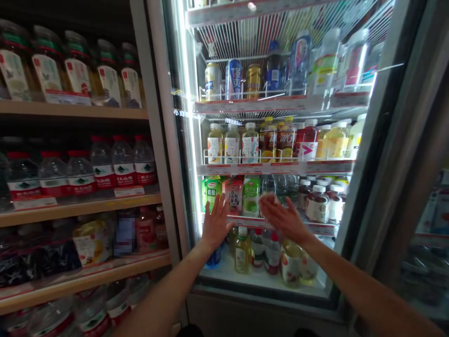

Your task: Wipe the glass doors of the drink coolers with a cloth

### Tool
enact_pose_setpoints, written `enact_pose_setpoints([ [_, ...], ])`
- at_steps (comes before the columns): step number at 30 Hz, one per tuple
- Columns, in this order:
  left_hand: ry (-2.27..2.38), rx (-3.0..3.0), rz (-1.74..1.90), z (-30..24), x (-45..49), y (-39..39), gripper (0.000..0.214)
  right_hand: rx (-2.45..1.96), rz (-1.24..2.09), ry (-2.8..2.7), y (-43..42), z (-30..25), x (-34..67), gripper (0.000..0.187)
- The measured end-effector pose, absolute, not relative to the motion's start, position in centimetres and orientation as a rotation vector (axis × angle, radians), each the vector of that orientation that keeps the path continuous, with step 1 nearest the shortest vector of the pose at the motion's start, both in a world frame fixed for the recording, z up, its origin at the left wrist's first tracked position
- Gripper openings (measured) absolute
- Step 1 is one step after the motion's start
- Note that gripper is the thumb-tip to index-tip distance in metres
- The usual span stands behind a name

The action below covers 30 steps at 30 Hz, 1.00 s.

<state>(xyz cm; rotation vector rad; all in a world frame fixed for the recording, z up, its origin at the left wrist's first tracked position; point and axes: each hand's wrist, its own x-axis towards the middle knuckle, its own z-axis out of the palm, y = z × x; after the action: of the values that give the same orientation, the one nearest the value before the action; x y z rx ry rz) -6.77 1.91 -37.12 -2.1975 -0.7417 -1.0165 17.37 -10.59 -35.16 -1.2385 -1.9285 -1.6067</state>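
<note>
My left hand is spread with its fingers apart and pointing up, in front of the lower shelf of a lit drinks fridge. It looks flat against the glass door and holds nothing. My right hand is to the right at about the same height, its fingers together and the thumb raised. Under its fingers shows a pale crumpled cloth, blurred, against the glass. Behind the hands are a green drink pouch, a red pouch and clear bottles.
Wire shelves carry cans and bottled teas inside the fridge; several bottles stand on its floor. At left, wooden shelves hold water bottles and other drinks. The fridge's dark door frame borders the right side.
</note>
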Motion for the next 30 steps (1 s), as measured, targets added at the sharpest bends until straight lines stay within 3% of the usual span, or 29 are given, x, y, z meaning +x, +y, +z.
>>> enact_pose_setpoints([
  [4, -0.622, -2.200, -1.024, -37.5, -5.5, 1.2, 0.072, -1.387, -1.541, -1.506, -10.7, -31.8, 18.8, 0.056],
  [11, -0.573, -2.194, -0.997, -38.2, -4.0, 0.7, 0.073, -1.358, -1.517, -1.992, -14.4, -40.7, 20.2, 0.049],
  [19, -0.533, -2.175, -1.117, -37.8, -2.5, 0.2, 0.074, -1.522, -1.582, -1.091, -16.1, -34.5, 26.5, 0.058],
  [26, -0.577, -2.197, -1.001, -37.7, -1.9, -0.6, 0.076, -1.686, -1.455, -0.774, -18.9, -44.1, 27.6, 0.062],
  [30, -0.578, -2.190, -0.959, -37.9, -2.1, -0.3, 0.077, -1.578, -1.515, -0.809, -18.3, -39.0, 28.4, 0.065],
])
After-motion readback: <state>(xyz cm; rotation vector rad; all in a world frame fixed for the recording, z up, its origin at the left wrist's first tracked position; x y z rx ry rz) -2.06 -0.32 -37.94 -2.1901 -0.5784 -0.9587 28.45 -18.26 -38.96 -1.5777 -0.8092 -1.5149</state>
